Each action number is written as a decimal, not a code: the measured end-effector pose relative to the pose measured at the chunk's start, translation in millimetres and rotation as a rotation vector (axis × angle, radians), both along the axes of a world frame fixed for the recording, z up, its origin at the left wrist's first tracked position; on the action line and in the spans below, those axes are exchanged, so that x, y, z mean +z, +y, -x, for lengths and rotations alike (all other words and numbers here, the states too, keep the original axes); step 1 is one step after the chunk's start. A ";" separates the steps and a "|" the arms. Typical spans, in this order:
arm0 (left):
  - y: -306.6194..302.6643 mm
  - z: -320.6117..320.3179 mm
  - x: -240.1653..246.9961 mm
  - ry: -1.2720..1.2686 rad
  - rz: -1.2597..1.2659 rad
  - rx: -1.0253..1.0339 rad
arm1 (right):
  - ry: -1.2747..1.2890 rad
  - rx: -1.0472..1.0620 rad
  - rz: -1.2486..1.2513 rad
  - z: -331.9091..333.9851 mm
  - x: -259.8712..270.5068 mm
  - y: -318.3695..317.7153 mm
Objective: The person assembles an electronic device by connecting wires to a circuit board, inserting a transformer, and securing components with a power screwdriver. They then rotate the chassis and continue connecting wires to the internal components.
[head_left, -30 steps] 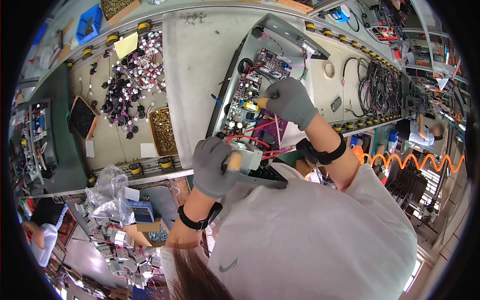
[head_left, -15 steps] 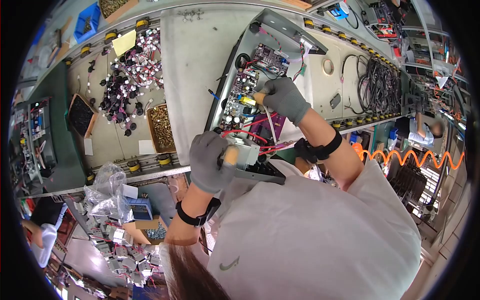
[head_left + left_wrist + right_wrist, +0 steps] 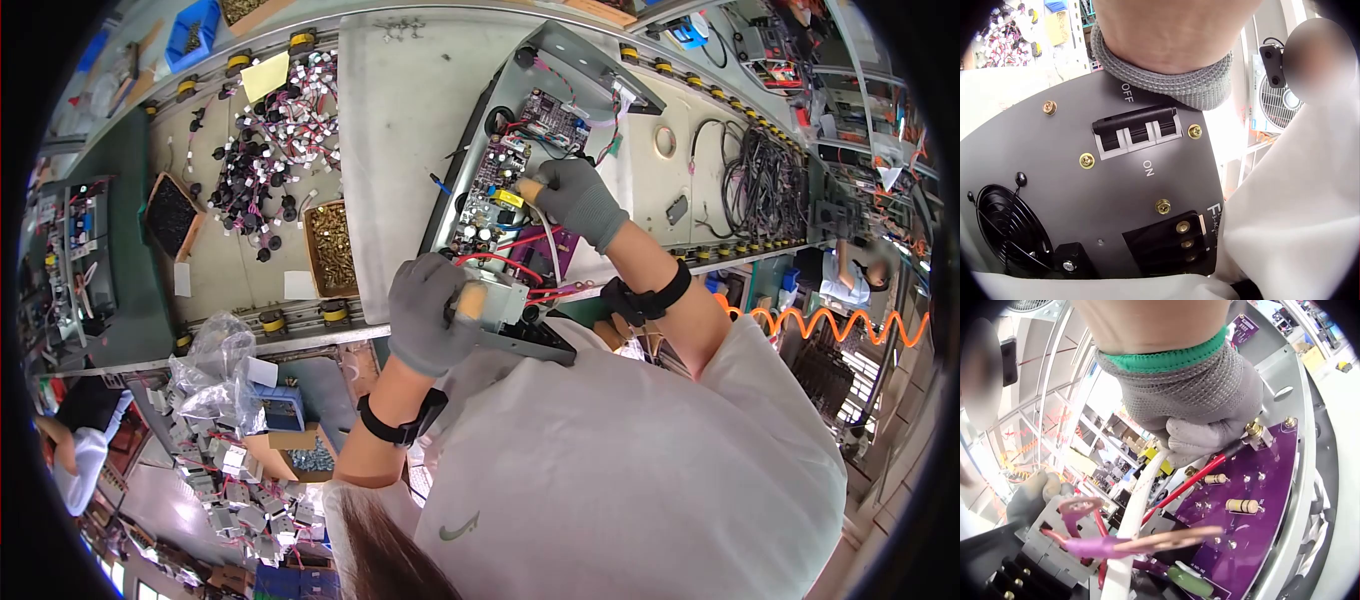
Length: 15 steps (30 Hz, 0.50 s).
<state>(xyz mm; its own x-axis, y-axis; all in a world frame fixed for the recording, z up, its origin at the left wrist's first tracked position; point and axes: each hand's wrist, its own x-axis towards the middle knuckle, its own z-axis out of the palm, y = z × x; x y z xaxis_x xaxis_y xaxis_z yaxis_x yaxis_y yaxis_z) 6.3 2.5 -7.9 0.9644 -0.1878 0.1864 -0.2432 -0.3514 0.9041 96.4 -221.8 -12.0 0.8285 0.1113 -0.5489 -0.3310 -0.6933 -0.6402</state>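
Observation:
An open grey metal chassis (image 3: 455, 200) lies tilted on the bench, with circuit boards (image 3: 495, 190) inside. My right hand (image 3: 585, 205), in a grey glove with bare thumb tip, pinches a white sleeved cable (image 3: 1127, 544) above a purple circuit board (image 3: 1260, 506). My left hand (image 3: 432, 312), gloved alike, grips the side of a pale grey circuit breaker (image 3: 500, 298) at the chassis's near end. Red wires (image 3: 510, 262) run from the breaker. In the left wrist view the breaker's black switch (image 3: 1138, 128) sits between OFF and ON marks; the left fingers are hidden there.
Left of the chassis lie a heap of small wired connectors (image 3: 300, 110), a box of brass fittings (image 3: 330, 262) and a box of black parts (image 3: 170, 218). Black cables (image 3: 750, 180) and a tape roll (image 3: 664, 142) lie to the right. Copper ring terminals (image 3: 1179, 539) stick up near the breaker.
My right hand has shifted slightly toward the chassis's far end, and the white cable now curves further up to its fingers. The left hand stays at the breaker. The head view has moved a little.

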 end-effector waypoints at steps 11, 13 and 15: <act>0.3 0.9 -0.1 0.023 -0.003 -0.044 | -0.104 0.005 0.095 25.4 8.6 8.8; -0.6 1.6 0.4 0.032 -0.017 -0.040 | -0.342 0.270 0.079 45.9 22.8 7.5; -2.1 3.6 1.9 0.110 0.027 0.009 | -0.351 0.304 0.070 64.7 43.4 0.8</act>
<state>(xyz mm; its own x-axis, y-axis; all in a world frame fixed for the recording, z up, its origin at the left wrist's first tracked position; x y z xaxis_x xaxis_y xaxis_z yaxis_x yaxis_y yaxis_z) 2.7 0.5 -6.0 0.9809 -0.1752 0.0845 -0.1391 -0.3281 0.9344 31.6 -221.0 31.5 0.9009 0.3502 -0.2563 0.1218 -0.7709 -0.6252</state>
